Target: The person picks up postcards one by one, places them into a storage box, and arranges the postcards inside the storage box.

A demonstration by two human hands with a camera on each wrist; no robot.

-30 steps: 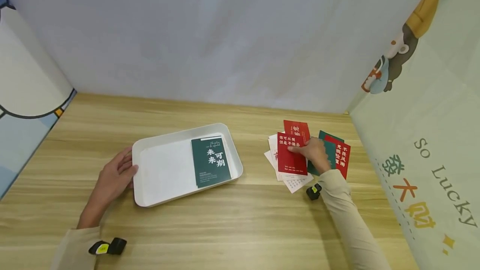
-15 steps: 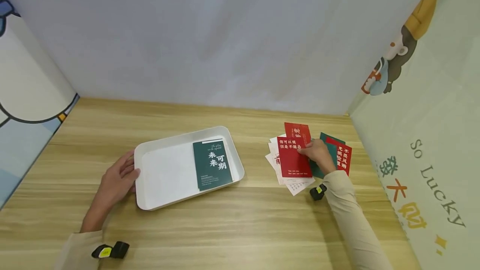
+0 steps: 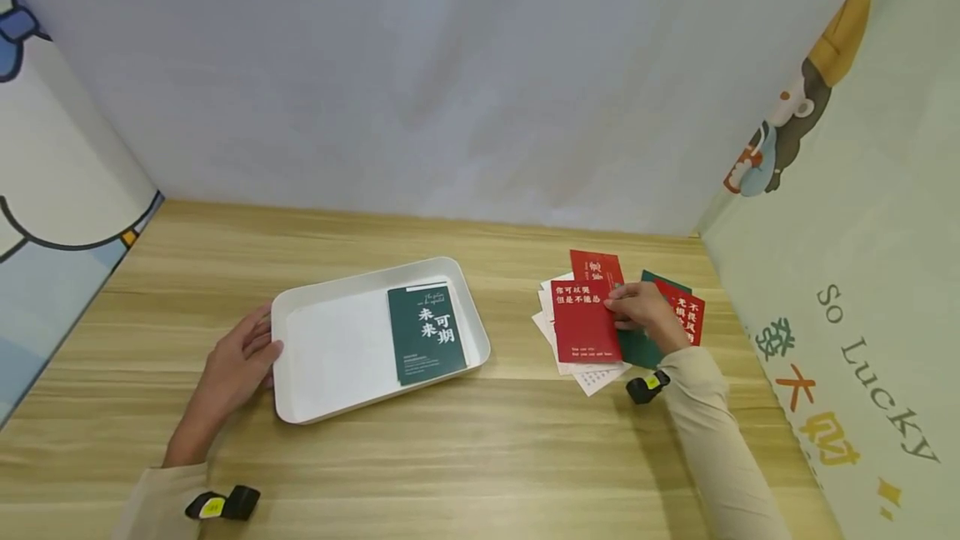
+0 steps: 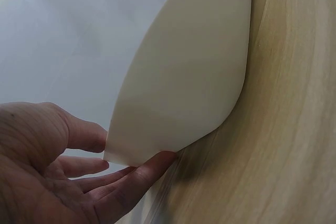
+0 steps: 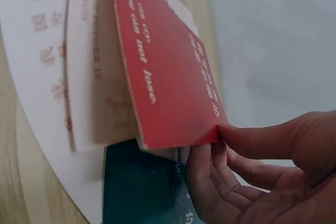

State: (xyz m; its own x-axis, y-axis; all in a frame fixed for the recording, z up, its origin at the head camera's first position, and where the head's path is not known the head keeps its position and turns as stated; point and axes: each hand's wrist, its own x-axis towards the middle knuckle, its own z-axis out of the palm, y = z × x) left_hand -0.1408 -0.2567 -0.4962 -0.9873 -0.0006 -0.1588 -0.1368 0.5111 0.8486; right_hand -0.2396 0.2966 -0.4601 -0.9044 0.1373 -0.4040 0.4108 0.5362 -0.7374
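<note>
My left hand point(image 3: 236, 365) holds the left end of a white rectangular tray point(image 3: 330, 348). In the left wrist view its thumb is at the rim and the fingers lie against the outer wall. Green cards with white lettering point(image 3: 427, 336) lie stacked in the tray's right part. Over to the right, my right hand point(image 3: 648, 315) pinches a red card point(image 3: 581, 327) at its right edge between thumb and fingers. In the right wrist view this red card point(image 5: 163, 66) is tilted above pale cards point(image 5: 94, 93) with red print, and a green card point(image 5: 142, 182) shows below it.
Another red card point(image 3: 596, 265) sticks out behind the pile. More red cards point(image 3: 693, 311) and a green one point(image 3: 667, 280) lie right of it, partly behind the right hand. A pale curtain point(image 3: 420, 90) closes off the table's back; a printed cloth point(image 3: 855, 273) hangs at the right.
My right hand has shifted a little right, its thumb going from farther in on the red card to its right edge. The left hand stays at the tray. The head view has shifted slightly.
</note>
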